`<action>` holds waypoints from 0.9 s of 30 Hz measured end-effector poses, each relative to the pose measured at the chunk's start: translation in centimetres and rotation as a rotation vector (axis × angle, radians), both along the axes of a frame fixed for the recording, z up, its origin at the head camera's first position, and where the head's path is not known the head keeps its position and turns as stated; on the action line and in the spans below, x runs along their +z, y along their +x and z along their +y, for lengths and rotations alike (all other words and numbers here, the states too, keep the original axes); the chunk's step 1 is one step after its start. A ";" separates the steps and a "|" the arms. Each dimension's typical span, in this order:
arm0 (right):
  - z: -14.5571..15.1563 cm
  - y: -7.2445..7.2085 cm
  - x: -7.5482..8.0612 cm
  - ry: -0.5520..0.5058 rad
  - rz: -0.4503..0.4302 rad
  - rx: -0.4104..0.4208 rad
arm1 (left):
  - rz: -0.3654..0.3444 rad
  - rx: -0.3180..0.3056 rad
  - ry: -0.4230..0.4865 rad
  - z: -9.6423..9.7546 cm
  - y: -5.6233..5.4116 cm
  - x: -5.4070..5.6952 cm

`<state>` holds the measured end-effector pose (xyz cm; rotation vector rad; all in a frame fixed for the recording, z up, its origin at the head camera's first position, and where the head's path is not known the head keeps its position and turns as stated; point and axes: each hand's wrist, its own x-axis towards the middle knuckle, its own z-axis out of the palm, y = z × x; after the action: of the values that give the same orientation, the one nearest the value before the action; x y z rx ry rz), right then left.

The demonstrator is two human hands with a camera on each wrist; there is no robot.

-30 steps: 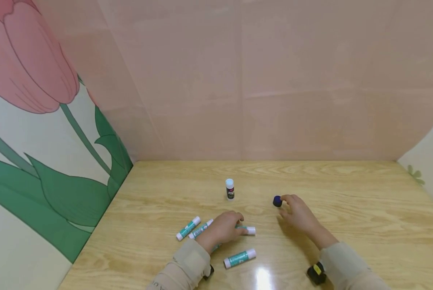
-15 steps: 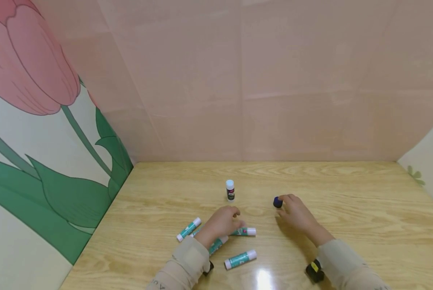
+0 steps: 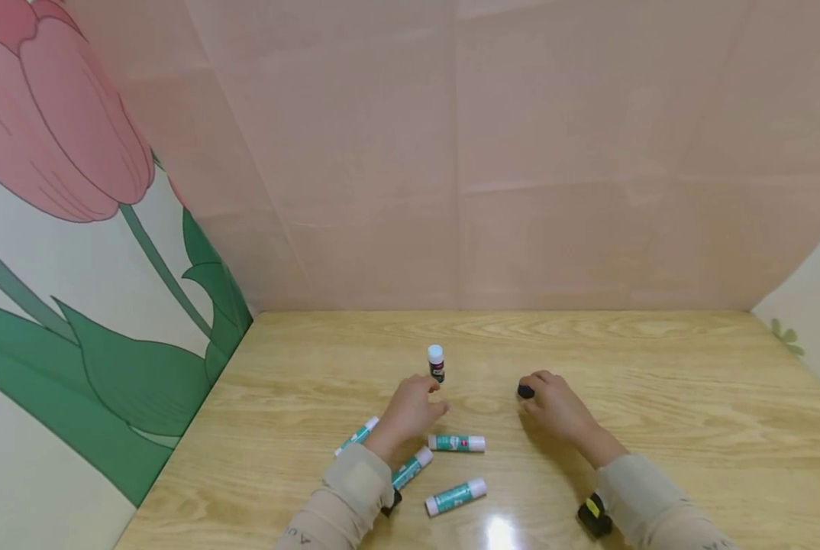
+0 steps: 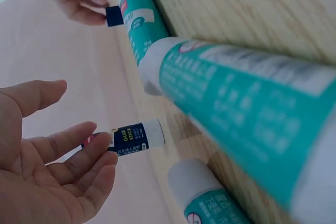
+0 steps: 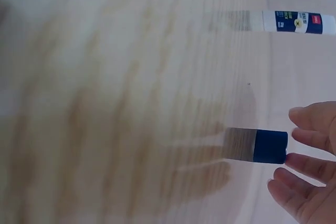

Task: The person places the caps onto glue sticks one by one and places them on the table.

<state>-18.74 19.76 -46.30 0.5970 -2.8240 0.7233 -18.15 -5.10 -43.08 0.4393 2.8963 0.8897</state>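
A navy glue stick (image 3: 436, 365) with a white cap stands upright on the table. My left hand (image 3: 413, 409) is right in front of it, fingers spread and loosely bent; in the left wrist view its fingers (image 4: 100, 145) overlap the label of that glue stick (image 4: 131, 137). To the right, a small dark blue cap-like cylinder (image 5: 270, 146) stands on the table. My right hand (image 3: 560, 409) is over it, partly hiding it in the head view. In the right wrist view the fingertips (image 5: 298, 115) are spread just above its top, without gripping it.
Several teal glue sticks with white ends lie near the left forearm, among them one crosswise (image 3: 456, 443), one nearer the front (image 3: 455, 496) and one at the left (image 3: 357, 435). The wooden table (image 3: 692, 397) meets a pink backdrop (image 3: 520, 191) at the back.
My left hand has moved away from the crosswise teal glue stick, back and up toward the standing navy one. My right hand has shifted slightly left, further over the small blue cylinder.
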 end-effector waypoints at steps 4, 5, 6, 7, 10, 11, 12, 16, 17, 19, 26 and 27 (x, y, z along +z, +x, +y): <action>0.0 0.0 -0.1 0.018 0.043 0.019 | 0.029 0.034 0.012 -0.2 -0.4 0.2; 0.0 0.0 -0.1 0.023 0.054 0.023 | 0.030 0.044 0.021 -0.3 -0.5 0.2; 0.0 0.0 -0.1 0.029 0.060 0.024 | 0.035 0.053 0.030 -0.3 -0.6 0.2; 0.0 0.0 -0.1 0.035 0.061 0.024 | 0.045 0.060 0.035 -0.4 -0.7 0.2; 0.0 -0.1 0.0 0.050 0.045 0.020 | 0.049 0.085 0.057 -0.5 -0.9 0.1; 0.0 -0.2 0.0 0.054 0.036 0.017 | 0.043 0.094 0.065 -0.6 -0.9 0.2; -0.1 -0.2 0.0 0.055 0.031 0.014 | 0.041 0.099 0.069 -0.6 -0.9 0.2; -0.1 -0.4 0.0 0.049 0.029 0.012 | -0.002 0.124 0.078 -0.7 -1.1 0.3; -0.1 -0.5 0.0 0.048 0.029 0.011 | -0.009 0.127 0.076 -0.7 -1.3 0.3; -0.1 -0.6 -0.1 0.044 0.026 0.008 | -0.026 0.136 0.071 -0.7 -1.4 0.3; -0.2 -1.0 -0.4 0.011 0.025 0.016 | -0.012 0.138 0.047 -0.8 -1.8 0.3; -0.2 -1.0 -0.5 0.006 0.026 0.017 | -0.008 0.136 0.047 -0.9 -1.8 0.3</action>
<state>-19.72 19.54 -46.79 0.6278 -2.8015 0.7050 -19.95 -5.97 -42.80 0.2428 2.9319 0.9778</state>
